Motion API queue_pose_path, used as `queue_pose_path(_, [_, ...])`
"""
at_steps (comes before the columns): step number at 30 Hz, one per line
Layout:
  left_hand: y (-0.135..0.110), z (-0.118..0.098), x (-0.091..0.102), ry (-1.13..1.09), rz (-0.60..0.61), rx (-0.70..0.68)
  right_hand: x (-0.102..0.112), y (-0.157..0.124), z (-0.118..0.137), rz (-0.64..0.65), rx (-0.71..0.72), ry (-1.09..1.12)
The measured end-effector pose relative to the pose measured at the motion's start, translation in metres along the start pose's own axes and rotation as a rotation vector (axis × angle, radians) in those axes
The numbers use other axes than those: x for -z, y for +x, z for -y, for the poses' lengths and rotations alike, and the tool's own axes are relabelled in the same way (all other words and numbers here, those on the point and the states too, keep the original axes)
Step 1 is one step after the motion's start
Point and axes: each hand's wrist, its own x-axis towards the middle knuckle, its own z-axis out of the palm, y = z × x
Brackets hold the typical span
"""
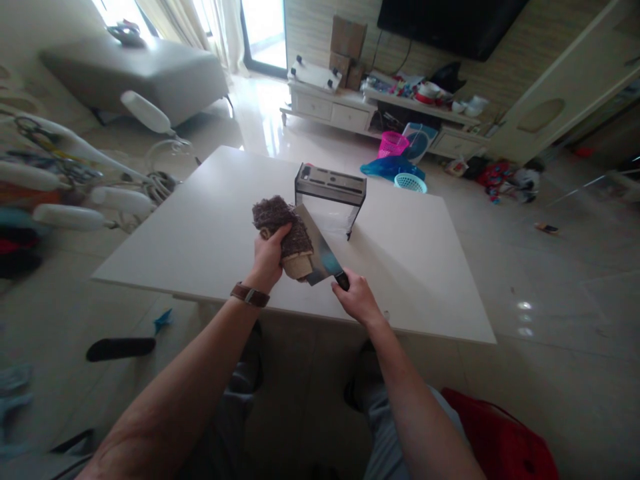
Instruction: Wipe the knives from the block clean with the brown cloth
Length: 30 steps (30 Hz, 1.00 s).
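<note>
My left hand (270, 257) is closed around a dark brown, shaggy, cloth-like bundle (296, 233) with a tan, cardboard-like piece at its lower end. The bundle lies against the flat side of a cleaver (320, 252) with a broad shiny blade. My right hand (358, 297) grips the cleaver's black handle (342, 280). Both hands are raised over the near part of a white table (415, 267). Just beyond the blade stands a knife block (330, 190) with a slotted grey top and clear sides. The bundle covers part of the blade.
Beyond the table, a blue bag (385, 168), a pink basket (393, 143) and a light-blue basket (410, 182) are on the floor. White padded equipment (147, 113) stands to the left. A red bag (500, 437) sits by my right leg.
</note>
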Motion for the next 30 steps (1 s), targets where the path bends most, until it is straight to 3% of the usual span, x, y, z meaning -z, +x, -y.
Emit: queue_pose_path(30, [-0.0031, 0.0030, -0.0020, -0.005, -0.008, 0.033, -0.0003, 0.0002, -0.0001, -0.014, -0.004, -0.006])
